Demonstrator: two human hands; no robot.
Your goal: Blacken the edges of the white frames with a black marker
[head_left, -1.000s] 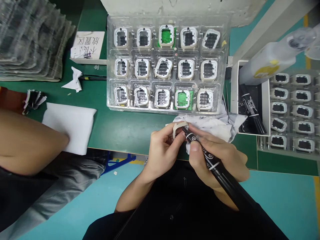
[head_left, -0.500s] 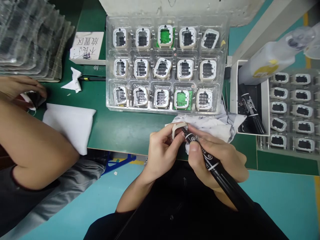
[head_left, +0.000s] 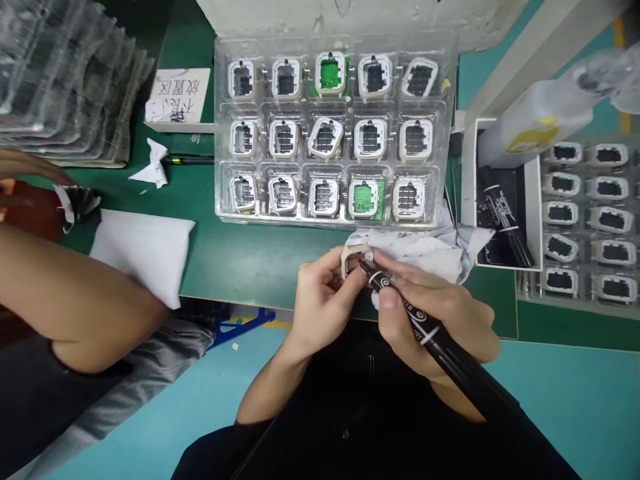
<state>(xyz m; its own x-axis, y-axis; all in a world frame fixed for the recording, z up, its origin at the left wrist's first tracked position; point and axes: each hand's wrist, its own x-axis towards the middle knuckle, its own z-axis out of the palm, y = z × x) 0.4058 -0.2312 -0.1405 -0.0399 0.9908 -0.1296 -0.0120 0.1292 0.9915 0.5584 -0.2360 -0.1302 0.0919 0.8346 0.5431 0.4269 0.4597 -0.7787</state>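
Between thumb and fingers, my left hand pinches a small beige plastic frame, tilted so its opening faces me. My right hand is closed around a black marker pen, whose dark tip lies at the inner side of the frame; whether it touches I cannot tell. The right fingertips come close to the frame's right edge. A crumpled white cloth lies just behind both hands. Beyond it, a clear plastic tray carries rows of similar white and beige frames, two with green beneath them.
To the right stands a white box with a spray bottle and black markers; another filled tray lies beyond. At left are a co-worker's arm, a white cloth, stacked trays and a labelled box.
The frame has turned slightly, showing more of its opening, and the marker tip has shifted a little down and left. The co-worker's hand at left has moved slightly.
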